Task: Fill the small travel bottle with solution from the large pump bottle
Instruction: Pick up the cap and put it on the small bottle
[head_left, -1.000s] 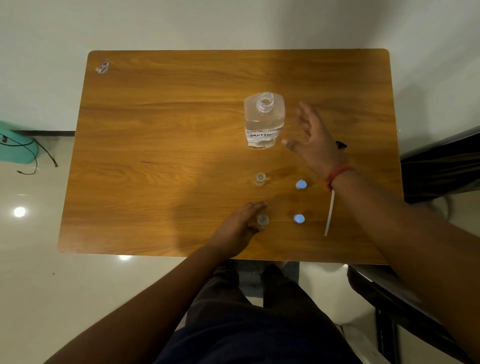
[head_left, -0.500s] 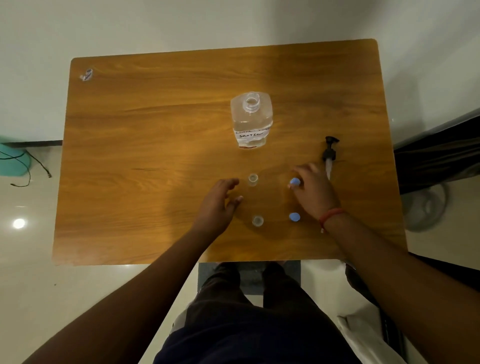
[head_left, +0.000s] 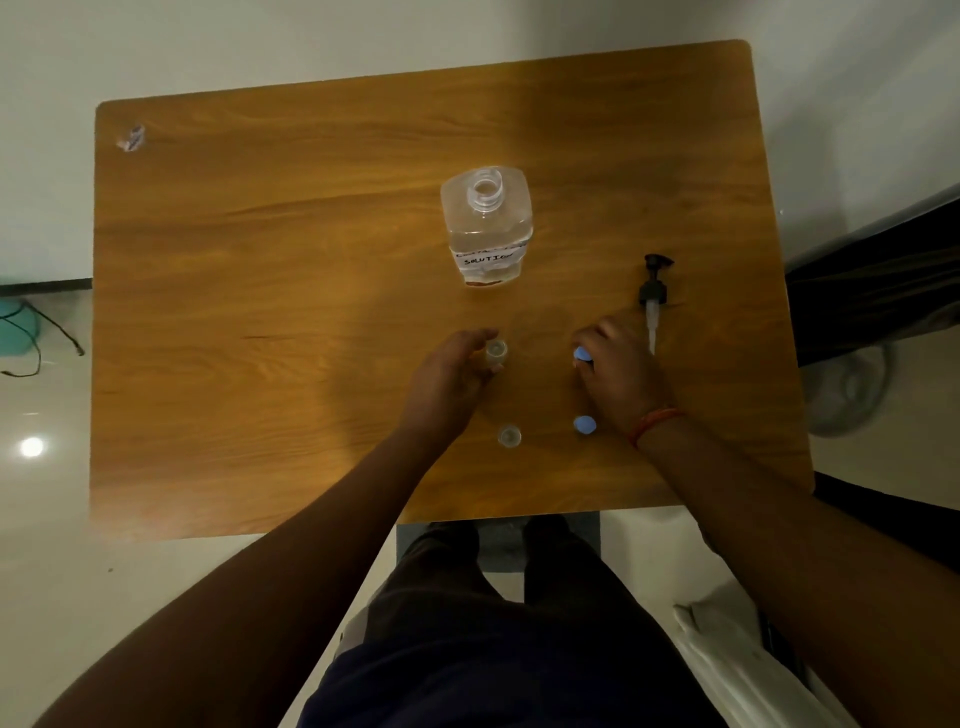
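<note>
Both hands are on the desk: left hand (head_left: 451, 375) curls its fingers around the far small travel bottle (head_left: 496, 353), thumb and forefinger either side of it; right hand (head_left: 618, 371) pinches a blue cap (head_left: 583, 355) at its fingertips. Second small bottle (head_left: 509, 436) stands open and untouched nearer the person, second blue cap (head_left: 586, 424) lies just beside the right wrist, which wears a red thread band (head_left: 655, 423). Large bottle (head_left: 487, 224) stands upright at desk centre-back, neck open, handwritten "SOLUTION" label, clear liquid inside; level hard to judge in the dim light. Pump head (head_left: 653, 296) with its dip tube lies flat on the desk right of the large bottle, tube end near the right hand. Desk (head_left: 260, 312) is wood-grain, rounded corners, small crumpled wrapper (head_left: 131, 138) at far-left corner. Room: pale glossy floor with a light reflection, white wall, teal object with cable at left. Versus half a second ago, the left hand has moved forward from open desk onto the far bottle; the right hand's fingers now hold the cap they were just reaching.
</note>
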